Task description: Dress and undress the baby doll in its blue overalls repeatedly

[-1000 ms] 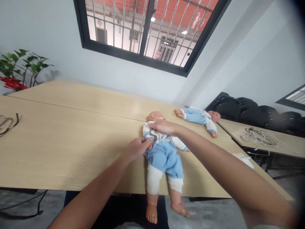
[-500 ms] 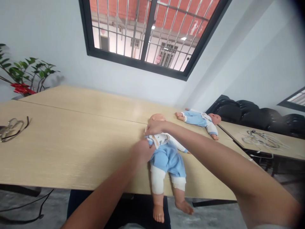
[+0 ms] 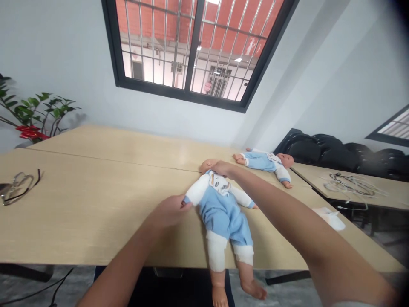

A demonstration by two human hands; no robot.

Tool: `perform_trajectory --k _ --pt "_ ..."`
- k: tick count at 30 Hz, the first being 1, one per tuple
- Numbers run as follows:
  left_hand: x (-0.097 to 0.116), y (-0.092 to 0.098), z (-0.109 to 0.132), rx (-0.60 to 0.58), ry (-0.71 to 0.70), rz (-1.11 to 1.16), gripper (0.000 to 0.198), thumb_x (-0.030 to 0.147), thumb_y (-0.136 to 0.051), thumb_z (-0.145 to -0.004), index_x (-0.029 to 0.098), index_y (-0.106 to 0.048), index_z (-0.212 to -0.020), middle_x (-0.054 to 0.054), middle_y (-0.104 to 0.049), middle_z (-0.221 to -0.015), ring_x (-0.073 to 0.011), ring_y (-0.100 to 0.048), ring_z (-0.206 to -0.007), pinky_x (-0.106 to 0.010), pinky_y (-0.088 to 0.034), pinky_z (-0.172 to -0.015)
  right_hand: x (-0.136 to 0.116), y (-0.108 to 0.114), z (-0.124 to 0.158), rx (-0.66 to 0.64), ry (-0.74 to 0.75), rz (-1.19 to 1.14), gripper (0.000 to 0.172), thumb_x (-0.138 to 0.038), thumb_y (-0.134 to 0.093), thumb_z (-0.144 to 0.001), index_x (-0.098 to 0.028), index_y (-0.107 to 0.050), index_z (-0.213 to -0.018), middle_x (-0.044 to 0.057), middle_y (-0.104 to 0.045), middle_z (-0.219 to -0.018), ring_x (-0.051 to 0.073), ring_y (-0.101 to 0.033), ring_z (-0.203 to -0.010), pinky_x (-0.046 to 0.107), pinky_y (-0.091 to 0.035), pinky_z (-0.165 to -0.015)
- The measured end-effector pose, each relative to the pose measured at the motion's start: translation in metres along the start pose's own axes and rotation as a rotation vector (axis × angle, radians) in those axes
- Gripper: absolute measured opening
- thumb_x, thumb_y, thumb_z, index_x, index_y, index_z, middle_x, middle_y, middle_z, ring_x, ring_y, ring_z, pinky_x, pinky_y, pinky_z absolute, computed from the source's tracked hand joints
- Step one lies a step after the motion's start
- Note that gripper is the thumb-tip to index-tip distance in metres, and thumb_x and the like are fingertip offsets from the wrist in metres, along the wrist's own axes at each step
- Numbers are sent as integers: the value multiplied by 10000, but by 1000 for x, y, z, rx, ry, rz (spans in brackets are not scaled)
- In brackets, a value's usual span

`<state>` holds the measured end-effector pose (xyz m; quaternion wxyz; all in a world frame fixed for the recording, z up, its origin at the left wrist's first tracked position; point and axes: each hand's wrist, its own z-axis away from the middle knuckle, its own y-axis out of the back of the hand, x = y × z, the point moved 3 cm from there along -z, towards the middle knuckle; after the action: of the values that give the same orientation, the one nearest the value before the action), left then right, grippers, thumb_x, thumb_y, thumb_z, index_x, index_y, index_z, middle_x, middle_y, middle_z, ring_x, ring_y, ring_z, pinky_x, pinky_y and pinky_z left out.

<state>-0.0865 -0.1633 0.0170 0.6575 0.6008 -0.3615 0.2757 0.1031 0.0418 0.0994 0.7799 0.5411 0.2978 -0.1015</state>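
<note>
A baby doll in a blue and white outfit lies on its back on the table, its lower legs hanging past the front edge. My left hand is closed around the doll's hand at the blue cuff, with the white sleeve stretched out sideways. At the doll's neck, my right hand grips near the collar of the white bib and covers part of the head. Its fingertips are partly hidden. A second doll, dressed alike, lies farther back on the right.
Eyeglasses rest at the left of the wooden table. A white cloth or tissue lies beyond my right forearm. Tangled cables sit on another table, near black chairs. A potted plant stands at left.
My left hand has moved left and down from the doll's chest, drawing the doll's arm out straight. My right hand has shifted slightly right, at the neck. The view has tilted a little upward.
</note>
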Motion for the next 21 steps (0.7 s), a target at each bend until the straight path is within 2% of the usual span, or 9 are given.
perform_trajectory --k 3,6,9,13,17,19,21 --pt "-26 3 -4 -112 42 270 438 603 -417 -964 201 -559 -863 -12 -601 -792 -149 -536 -605 -286 -410 -587 22 11 5 35 -174 -11 430 -569 -700 -856 -144 -664 -809 77 -602 -614 183 -547 -538 304 -385 -505" --pt "-42 -4 -13 -86 71 411 472 649 -459 -933 188 -554 -903 0 -591 -813 -117 -510 -556 -273 -422 -546 28 10 11 22 -216 -70 425 -544 -680 -875 -122 -677 -927 131 -692 -782 211 -625 -636 314 -441 -555" --pt "-52 -13 -23 20 106 456 475 657 -476 -914 187 -544 -906 4 -603 -793 -106 -498 -521 -265 -412 -515 22 6 20 -22 -123 -114 455 -578 -678 -865 -134 -705 -958 120 -727 -873 203 -629 -715 298 -457 -602" --pt "-64 -11 -29 170 139 426 457 638 -445 -928 192 -535 -975 9 -612 -769 -120 -517 -531 -269 -420 -543 23 9 37 7 74 -58 444 -564 -550 -937 -152 -687 -845 70 -669 -755 187 -571 -681 293 -428 -593" --pt "-81 6 -28 312 193 259 506 633 -422 -944 187 -606 -1094 -29 -691 -818 -169 -597 -609 -295 -457 -615 65 1 67 48 83 -53 384 -464 -430 -978 -171 -630 -831 35 -593 -688 178 -552 -641 291 -441 -605" --pt "-88 14 -28 385 229 137 509 611 -415 -954 187 -642 -1121 -69 -737 -911 -215 -670 -752 -320 -486 -706 94 -13 85 76 82 -35 304 -396 -450 -953 -180 -617 -820 49 -625 -743 190 -575 -695 304 -449 -662" --pt "-92 20 -28 432 261 71 497 595 -417 -961 191 -659 -1121 -106 -752 -1022 -264 -695 -925 -352 -489 -804 120 -27 102 154 92 -17 236 -359 -484 -923 -179 -636 -901 76 -683 -884 219 -616 -826 333 -458 -773"
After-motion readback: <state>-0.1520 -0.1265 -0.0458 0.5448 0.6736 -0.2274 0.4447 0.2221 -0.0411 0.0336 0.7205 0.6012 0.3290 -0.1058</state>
